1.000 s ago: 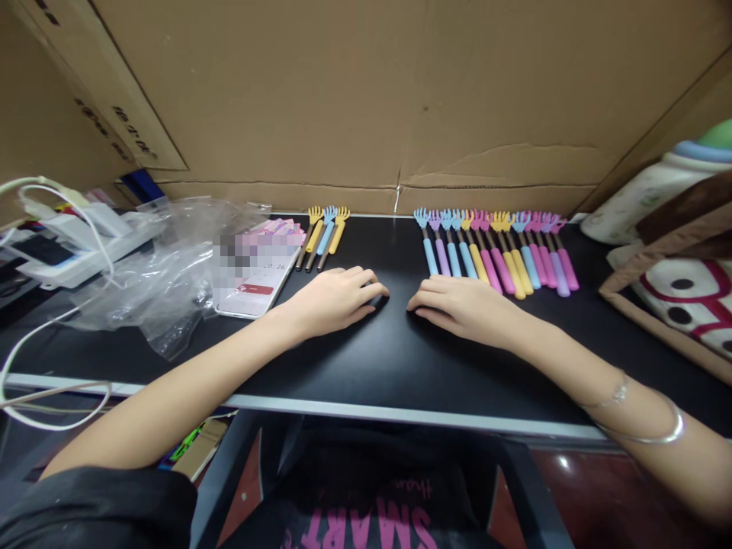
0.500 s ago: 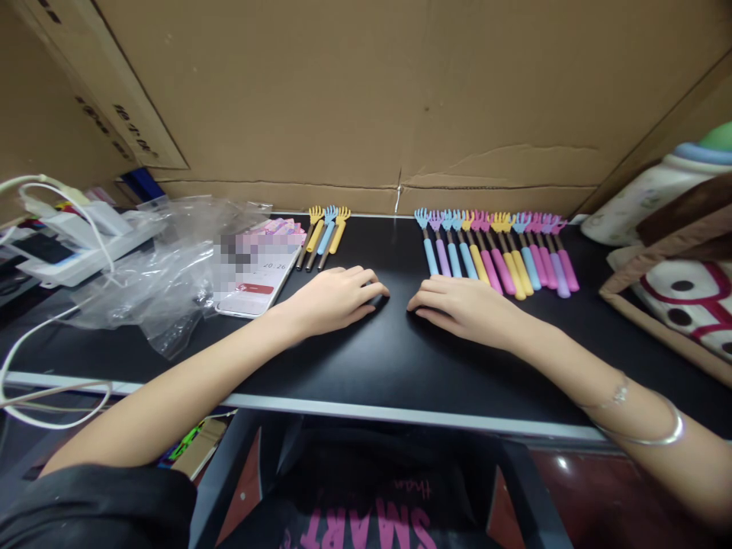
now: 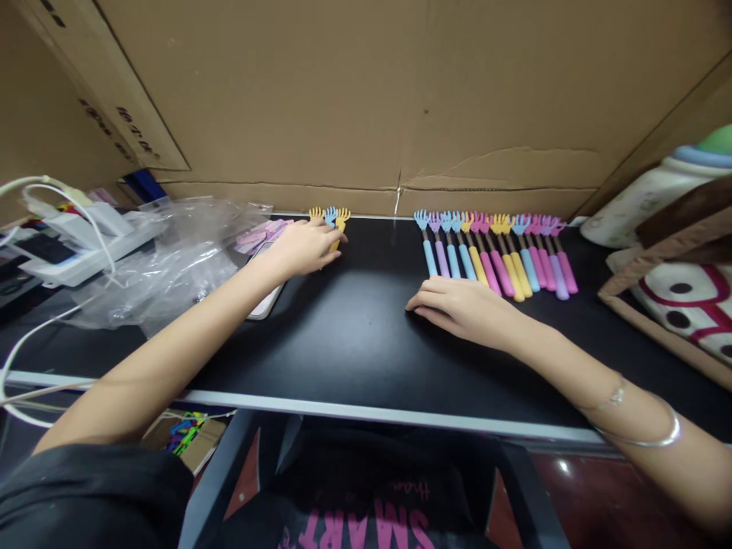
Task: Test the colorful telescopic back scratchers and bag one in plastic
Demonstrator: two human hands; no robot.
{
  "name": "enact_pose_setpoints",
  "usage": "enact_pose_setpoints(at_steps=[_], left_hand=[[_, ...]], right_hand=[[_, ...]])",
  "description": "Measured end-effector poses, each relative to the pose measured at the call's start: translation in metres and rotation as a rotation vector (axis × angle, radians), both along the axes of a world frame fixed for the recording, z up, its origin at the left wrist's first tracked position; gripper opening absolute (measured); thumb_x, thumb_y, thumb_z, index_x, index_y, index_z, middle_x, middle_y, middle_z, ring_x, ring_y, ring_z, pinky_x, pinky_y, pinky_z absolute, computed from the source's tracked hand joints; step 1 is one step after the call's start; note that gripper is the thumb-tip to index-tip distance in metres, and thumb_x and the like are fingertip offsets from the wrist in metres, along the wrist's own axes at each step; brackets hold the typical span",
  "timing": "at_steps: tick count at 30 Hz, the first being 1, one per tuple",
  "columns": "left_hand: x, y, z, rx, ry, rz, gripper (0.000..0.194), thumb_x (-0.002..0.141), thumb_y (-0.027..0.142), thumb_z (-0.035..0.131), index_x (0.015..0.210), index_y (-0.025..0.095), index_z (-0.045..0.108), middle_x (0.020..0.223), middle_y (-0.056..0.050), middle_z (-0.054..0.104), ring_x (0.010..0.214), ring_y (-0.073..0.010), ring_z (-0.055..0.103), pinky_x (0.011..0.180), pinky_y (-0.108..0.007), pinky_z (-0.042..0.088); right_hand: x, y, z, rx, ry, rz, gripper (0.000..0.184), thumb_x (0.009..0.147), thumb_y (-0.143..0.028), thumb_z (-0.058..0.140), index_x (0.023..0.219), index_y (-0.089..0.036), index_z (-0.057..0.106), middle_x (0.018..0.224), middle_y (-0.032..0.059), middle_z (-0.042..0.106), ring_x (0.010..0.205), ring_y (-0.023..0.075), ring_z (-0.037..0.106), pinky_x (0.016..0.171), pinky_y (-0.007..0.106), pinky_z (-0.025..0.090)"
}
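My left hand (image 3: 312,245) is over a small group of hand-shaped back scratchers at the back of the black table, hiding most of their handles. Two yellow heads and a blue head (image 3: 330,216) show beyond the fingers. The fingers are slightly bent and apart, with nothing visibly gripped. A long row of similar back scratchers (image 3: 516,271), with blue, purple, yellow and pink handles, lies side by side to the right. My right hand (image 3: 457,305) rests on the tabletop just in front of that row, fingers loosely bent, holding nothing.
Under my left forearm lies a partly covered phone (image 3: 264,306), beside clear plastic bags (image 3: 165,267). A white power strip (image 3: 97,240) with cables stands at the left. On the right are a patterned bag (image 3: 686,297) and a bottle (image 3: 646,198). Cardboard (image 3: 366,99) walls the back.
My left hand has moved left and away from me, from the middle of the table to over the small group of back scratchers. My right hand has stayed nearly still.
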State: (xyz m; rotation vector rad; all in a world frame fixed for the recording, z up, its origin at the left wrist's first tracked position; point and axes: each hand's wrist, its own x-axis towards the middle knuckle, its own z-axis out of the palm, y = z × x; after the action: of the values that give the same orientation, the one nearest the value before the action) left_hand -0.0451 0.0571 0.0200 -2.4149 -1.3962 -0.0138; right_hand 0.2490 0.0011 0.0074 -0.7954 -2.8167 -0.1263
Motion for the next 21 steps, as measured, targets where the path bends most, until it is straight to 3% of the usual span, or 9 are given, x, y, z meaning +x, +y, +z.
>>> enact_pose_setpoints(at_steps=[3, 7, 15, 21], left_hand=[[-0.006, 0.007, -0.007, -0.016, 0.011, 0.043, 0.034, 0.092, 0.033, 0.045, 0.120, 0.019, 0.060, 0.118, -0.010, 0.064, 0.114, -0.0252, 0.054, 0.089, -0.034, 0.047], [-0.008, 0.006, -0.013, -0.021, 0.007, 0.004, 0.036, 0.093, 0.033, 0.043, 0.122, 0.018, 0.059, 0.118, -0.010, 0.064, 0.115, -0.0254, 0.053, 0.091, -0.036, 0.045], [-0.009, -0.001, -0.018, -0.017, -0.001, -0.037, 0.034, 0.093, 0.032, 0.044, 0.122, 0.020, 0.058, 0.123, -0.008, 0.062, 0.115, -0.0252, 0.054, 0.095, -0.038, 0.042], [-0.009, -0.002, -0.020, -0.003, 0.010, 0.006, 0.037, 0.094, 0.034, 0.044, 0.124, 0.018, 0.057, 0.123, -0.010, 0.062, 0.115, -0.0260, 0.054, 0.096, -0.039, 0.041]], right_hand=[[0.000, 0.000, 0.000, 0.001, -0.002, -0.001, 0.031, 0.097, -0.028, 0.036, 0.096, -0.020, 0.066, 0.088, 0.0064, 0.066, 0.082, 0.0168, 0.061, 0.070, 0.029, 0.045], [0.000, 0.000, 0.000, 0.003, -0.008, -0.005, 0.031, 0.097, -0.028, 0.037, 0.096, -0.019, 0.066, 0.088, 0.0059, 0.066, 0.082, 0.0169, 0.061, 0.070, 0.029, 0.045], [0.000, -0.001, 0.001, -0.004, -0.020, -0.012, 0.029, 0.097, -0.028, 0.038, 0.097, -0.019, 0.066, 0.089, 0.0055, 0.065, 0.083, 0.0170, 0.061, 0.070, 0.028, 0.044], [0.000, 0.000, 0.000, -0.012, -0.012, -0.021, 0.030, 0.097, -0.028, 0.038, 0.097, -0.019, 0.066, 0.089, 0.0056, 0.065, 0.082, 0.0168, 0.061, 0.070, 0.028, 0.043]])
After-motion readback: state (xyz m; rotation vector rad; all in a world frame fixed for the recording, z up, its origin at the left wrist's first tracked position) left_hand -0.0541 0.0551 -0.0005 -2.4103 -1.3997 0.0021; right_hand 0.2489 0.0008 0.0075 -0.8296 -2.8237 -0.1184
